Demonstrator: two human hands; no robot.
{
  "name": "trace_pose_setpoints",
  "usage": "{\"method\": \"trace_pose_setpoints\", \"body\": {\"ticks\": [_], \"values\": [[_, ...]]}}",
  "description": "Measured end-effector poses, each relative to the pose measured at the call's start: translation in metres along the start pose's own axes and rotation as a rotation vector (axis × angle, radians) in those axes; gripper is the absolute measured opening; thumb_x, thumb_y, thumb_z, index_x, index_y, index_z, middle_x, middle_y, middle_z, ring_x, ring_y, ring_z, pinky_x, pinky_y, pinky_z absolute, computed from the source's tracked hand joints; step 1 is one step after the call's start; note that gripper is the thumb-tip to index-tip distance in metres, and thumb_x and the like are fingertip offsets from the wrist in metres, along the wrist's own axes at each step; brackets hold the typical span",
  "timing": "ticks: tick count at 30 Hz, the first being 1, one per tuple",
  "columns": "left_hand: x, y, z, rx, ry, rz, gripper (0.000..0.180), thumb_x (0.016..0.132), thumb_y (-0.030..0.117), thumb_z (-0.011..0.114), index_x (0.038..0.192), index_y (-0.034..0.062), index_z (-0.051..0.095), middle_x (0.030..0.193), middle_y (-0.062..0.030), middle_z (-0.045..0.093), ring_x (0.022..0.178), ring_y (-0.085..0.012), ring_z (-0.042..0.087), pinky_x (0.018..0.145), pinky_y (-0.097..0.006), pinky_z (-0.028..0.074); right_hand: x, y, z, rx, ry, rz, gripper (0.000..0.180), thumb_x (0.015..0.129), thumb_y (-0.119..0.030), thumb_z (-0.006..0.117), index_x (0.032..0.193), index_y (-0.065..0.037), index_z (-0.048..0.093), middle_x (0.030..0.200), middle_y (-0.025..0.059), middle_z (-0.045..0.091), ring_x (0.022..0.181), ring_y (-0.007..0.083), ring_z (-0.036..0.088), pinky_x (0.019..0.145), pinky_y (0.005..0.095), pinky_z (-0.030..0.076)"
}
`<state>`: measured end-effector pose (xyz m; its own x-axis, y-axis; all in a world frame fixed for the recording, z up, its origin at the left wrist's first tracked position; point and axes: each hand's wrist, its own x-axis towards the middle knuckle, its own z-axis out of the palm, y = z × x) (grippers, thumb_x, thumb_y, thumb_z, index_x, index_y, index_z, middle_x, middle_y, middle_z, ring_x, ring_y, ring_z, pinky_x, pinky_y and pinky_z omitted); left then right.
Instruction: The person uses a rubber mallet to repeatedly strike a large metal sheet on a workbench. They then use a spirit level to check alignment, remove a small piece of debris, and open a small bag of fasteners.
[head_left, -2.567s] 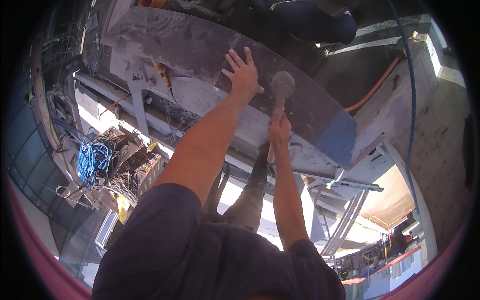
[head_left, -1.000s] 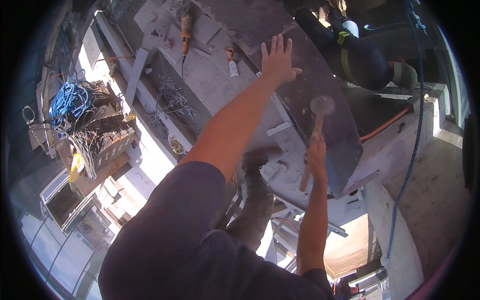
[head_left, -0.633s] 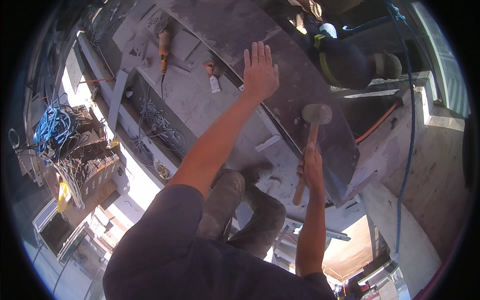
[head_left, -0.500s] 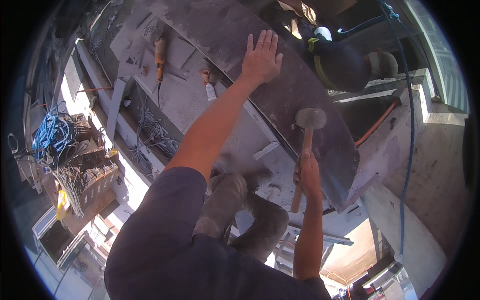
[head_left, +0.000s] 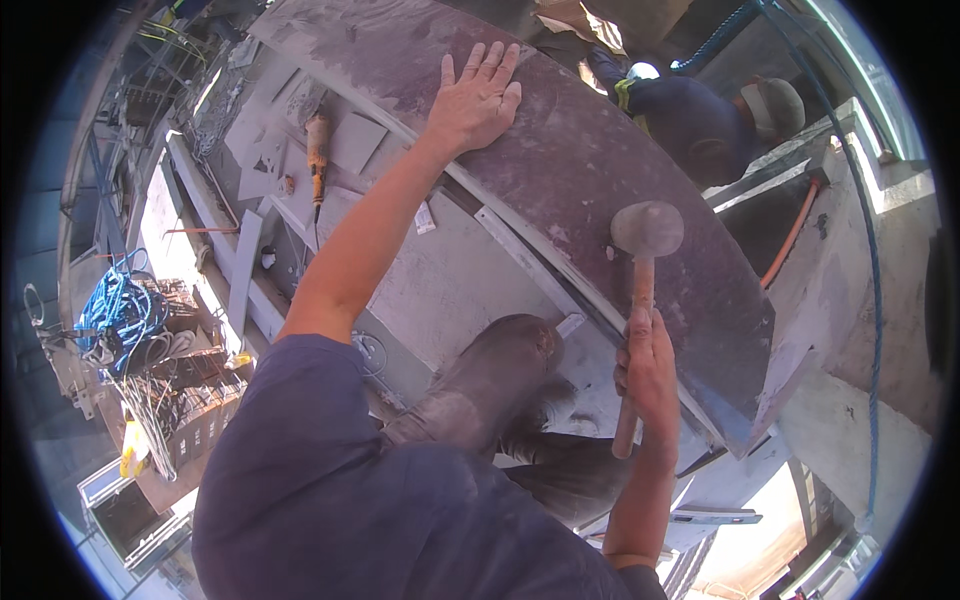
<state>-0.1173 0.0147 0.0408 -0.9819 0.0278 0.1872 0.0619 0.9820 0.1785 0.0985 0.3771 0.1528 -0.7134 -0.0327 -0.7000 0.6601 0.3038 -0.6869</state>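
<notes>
A large dark reddish-brown slab [head_left: 590, 165] with a curved far edge and dusty surface stretches diagonally before me. My left hand [head_left: 473, 103] lies flat on its upper part, fingers spread. Wrapped round the wooden handle of a mallet [head_left: 646, 232] is my right hand [head_left: 645, 370]. The mallet's pale, rounded head shows over the right part of the slab; I cannot tell whether it touches. Along the slab's near edge runs a pale strip [head_left: 530, 262], beside my bent knee.
A co-worker in a dark shirt and pale cap [head_left: 772, 108] bends beyond the slab. An orange power tool [head_left: 317, 150] lies among board scraps at left. Coiled blue rope [head_left: 120, 305] sits farther left. Another blue rope [head_left: 876, 330] hangs at right, near an orange pipe [head_left: 790, 235].
The view has shifted, and my left hand sits farther left along the slab. My knee has come forward to the right. The mallet stays in my right hand above the slab.
</notes>
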Motion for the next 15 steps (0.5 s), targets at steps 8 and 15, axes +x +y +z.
{"method": "trace_pose_setpoints", "body": {"ticks": [8, 15], "values": [[0.022, 0.023, -0.006, 0.054, 0.001, 0.192, 0.066, 0.105, 0.031, 0.05, 0.169, 0.0153, 0.042, 0.177, -0.0123, 0.044, 0.165, -0.0344, 0.038, 0.134, -0.075, 0.019, -0.001, 0.005, 0.022, 0.285, 0.0, -0.021, 0.054, 0.119, -0.059, 0.045, 0.111, -0.007, 0.059, 0.078, -0.0022, 0.049, 0.06, 0.0084, 0.049, 0.052, 0.0284, 0.042], [0.042, 0.009, 0.015, -0.1, 0.116, 0.435, 0.059, 0.101, 0.029, 0.052, 0.159, 0.0164, 0.057, 0.171, -0.0095, 0.052, 0.162, -0.0251, 0.045, 0.134, -0.072, 0.022, 0.003, -0.017, 0.055, 0.333, 0.32, -0.197, 0.049, 0.121, -0.05, 0.043, 0.129, -0.004, 0.057, 0.081, -0.0016, 0.051, 0.059, 0.0079, 0.049, 0.05, 0.0287, 0.043]]}}
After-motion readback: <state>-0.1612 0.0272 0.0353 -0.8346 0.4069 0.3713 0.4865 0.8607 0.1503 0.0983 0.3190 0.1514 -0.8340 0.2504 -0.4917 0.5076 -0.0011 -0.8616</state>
